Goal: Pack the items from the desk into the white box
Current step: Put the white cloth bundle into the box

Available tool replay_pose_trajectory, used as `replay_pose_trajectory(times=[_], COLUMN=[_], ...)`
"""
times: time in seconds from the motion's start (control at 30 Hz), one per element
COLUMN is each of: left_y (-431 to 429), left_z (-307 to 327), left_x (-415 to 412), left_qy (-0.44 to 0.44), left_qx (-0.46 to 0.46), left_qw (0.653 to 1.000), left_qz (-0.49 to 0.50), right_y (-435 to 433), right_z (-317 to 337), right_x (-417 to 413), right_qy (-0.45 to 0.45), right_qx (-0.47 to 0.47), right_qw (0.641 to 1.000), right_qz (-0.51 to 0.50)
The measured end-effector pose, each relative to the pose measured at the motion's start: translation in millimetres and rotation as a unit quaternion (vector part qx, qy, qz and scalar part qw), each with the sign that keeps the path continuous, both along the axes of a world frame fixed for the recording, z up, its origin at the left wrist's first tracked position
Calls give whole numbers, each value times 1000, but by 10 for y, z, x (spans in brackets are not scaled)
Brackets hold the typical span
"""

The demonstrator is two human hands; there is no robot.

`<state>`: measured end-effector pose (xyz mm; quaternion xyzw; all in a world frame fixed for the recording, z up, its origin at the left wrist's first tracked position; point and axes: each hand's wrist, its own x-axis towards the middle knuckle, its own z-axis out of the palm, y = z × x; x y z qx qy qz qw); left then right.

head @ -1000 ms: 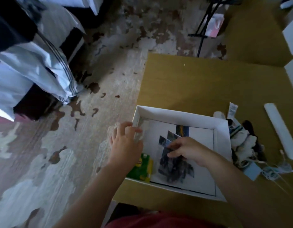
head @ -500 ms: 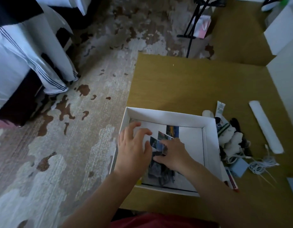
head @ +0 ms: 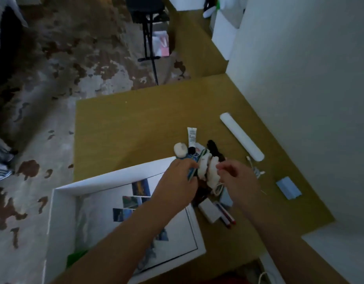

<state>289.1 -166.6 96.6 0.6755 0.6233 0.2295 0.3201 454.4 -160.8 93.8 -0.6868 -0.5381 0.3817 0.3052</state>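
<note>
At lower left of the frame the white box sits open on the worktop, a sheet with small printed photos lying flat inside, likely laid first as the flattest item. Something green shows in its bottom corner, mostly hidden by the forearm. Just right of the box's far corner, the left hand has its grip clamped on a blue-and-green flat packet. Beside it the right hand curls its fingers over the pile of small items; whether they pinch a white cord there I cannot tell. Motion blur smears the pile. Further right, a long white case and a pale blue block lie unpacked.
</note>
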Motion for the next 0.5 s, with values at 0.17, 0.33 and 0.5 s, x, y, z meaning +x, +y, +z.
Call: replay_pose_trajectory(times=[0.17, 0.33, 0.5], left_y=[365, 617, 848], left_z=[41, -14, -397], left_x=[418, 748, 973], left_qy=[199, 161, 172], left_qx=[9, -3, -162], left_qw=[980, 987, 971], left_qz=[29, 29, 40], right_y=[71, 271, 471], right_z=[-327, -668, -882], right_x=[437, 526, 486], right_qy=[8, 16, 6], right_qx=[-71, -111, -106], right_qw=[997, 994, 994], right_qz=[-38, -20, 7])
